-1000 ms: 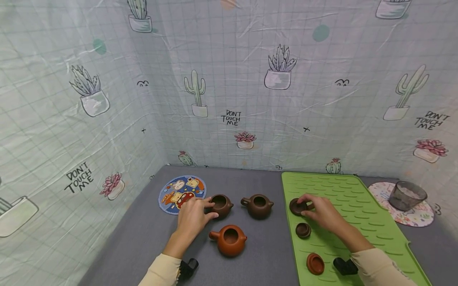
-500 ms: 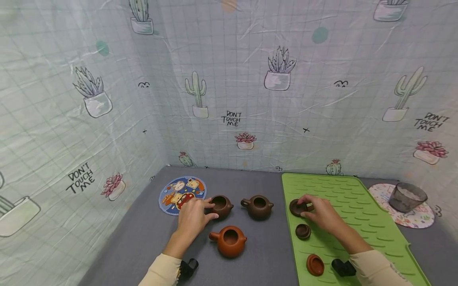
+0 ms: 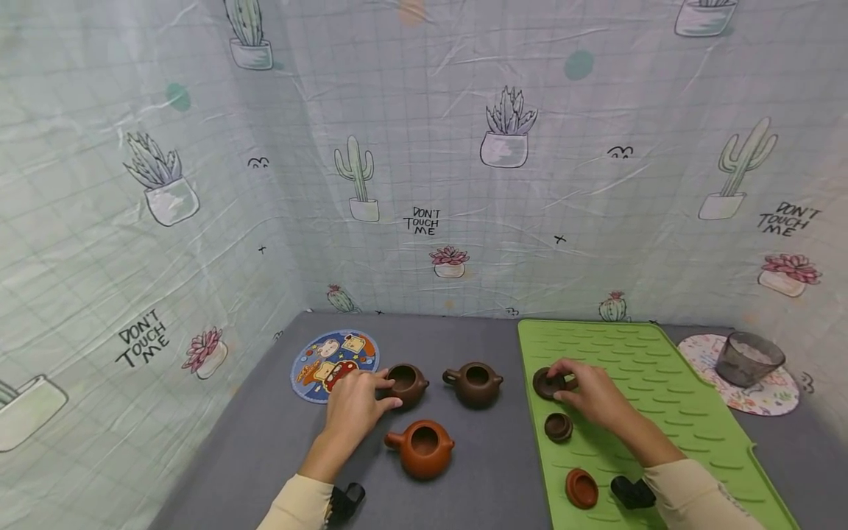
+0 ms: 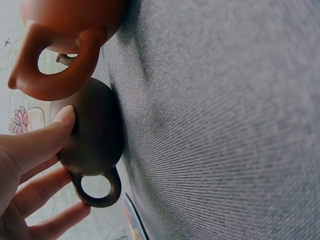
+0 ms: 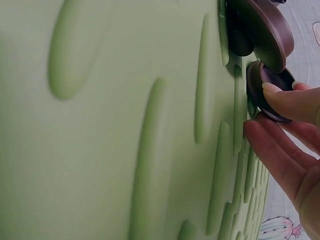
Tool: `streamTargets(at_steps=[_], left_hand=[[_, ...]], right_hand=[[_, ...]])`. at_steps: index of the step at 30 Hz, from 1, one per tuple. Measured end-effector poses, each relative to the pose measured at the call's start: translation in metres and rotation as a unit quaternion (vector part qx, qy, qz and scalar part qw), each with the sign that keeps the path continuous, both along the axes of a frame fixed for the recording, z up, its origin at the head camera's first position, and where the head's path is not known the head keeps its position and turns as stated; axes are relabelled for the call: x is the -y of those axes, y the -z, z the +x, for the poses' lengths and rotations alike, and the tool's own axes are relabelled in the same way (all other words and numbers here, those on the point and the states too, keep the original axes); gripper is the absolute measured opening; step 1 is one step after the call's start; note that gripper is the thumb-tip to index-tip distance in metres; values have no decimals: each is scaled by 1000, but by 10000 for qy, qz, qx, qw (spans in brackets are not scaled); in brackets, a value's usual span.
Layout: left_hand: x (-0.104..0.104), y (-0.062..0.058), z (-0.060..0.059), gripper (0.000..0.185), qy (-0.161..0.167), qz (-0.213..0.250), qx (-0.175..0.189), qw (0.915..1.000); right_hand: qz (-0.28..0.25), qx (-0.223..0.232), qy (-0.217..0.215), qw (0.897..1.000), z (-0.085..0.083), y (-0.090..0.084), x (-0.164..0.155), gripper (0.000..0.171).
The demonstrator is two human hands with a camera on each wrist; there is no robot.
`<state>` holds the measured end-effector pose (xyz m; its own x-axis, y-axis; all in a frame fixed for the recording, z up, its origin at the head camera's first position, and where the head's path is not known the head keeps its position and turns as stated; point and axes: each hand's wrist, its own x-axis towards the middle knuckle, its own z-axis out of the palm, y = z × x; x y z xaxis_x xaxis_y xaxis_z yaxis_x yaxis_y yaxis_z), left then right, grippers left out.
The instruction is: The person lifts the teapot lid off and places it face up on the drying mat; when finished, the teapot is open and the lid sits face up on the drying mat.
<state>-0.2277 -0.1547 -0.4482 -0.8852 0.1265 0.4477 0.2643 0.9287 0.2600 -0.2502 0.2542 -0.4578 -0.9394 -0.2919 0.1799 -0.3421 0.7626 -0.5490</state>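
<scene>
My left hand (image 3: 356,403) grips a dark brown teapot (image 3: 412,390) at the left of the table. In the left wrist view, the thumb lies on this teapot's body (image 4: 102,135), while other fingers are by its looped handle (image 4: 115,192). Over on the green mat, my right hand (image 3: 589,390) pinches a dark brown teapot lid (image 3: 545,384) at its edge. The right wrist view has the thumb on the rim of that lid (image 5: 255,92). A smaller dark lid (image 3: 559,428) and a reddish-brown lid (image 3: 581,489) lie nearer on the mat.
A second dark teapot (image 3: 478,394) and an orange-brown teapot (image 3: 425,460) stand lidless mid-table. The green ridged mat (image 3: 623,346) covers the right side. Behind are a round blue cartoon mat (image 3: 318,353) and a smoky cup (image 3: 748,361) on a floral mat (image 3: 782,397).
The head view has shifted slightly. Both hands keep the same hold on the teapot and the lid, and the other things stay in place.
</scene>
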Motion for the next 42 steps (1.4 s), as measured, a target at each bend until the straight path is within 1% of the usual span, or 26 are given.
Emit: streamTargets(at_steps=[8,13,18,21,25,30,35,37,42], left_hand=[[0,1,0,35,18,-72,-110,9999],[1,3,1,34,45,-174,-163,9997],[3,0,1,33,161,-260,-142,9994],[4,-4,0,34,223,-285,-141,9992],[5,-13,-1,38,245,-311,-154,9991],[1,-23,-1,42,311,-352,-122,9988],[-4,-31,-1,43,410,-410,-224,9981],[-6,-34,-2,44,433,-473,-249,9976],[-11,-44,-4,50,547,-724,-93,9958]], right_hand=[[68,-277,16,9996,1,-1,2,30],[111,-318,6,9994,4,0,2,30],[76,-346,38,9994,3,0,3,31],[104,-420,18,9991,3,0,5,34],[76,-456,37,9989,2,1,6,38],[-40,-396,79,9992,1,0,5,44],[12,-339,156,9993,0,0,2,54],[47,-298,194,9994,1,0,1,56],[147,-243,213,9994,2,-2,0,57]])
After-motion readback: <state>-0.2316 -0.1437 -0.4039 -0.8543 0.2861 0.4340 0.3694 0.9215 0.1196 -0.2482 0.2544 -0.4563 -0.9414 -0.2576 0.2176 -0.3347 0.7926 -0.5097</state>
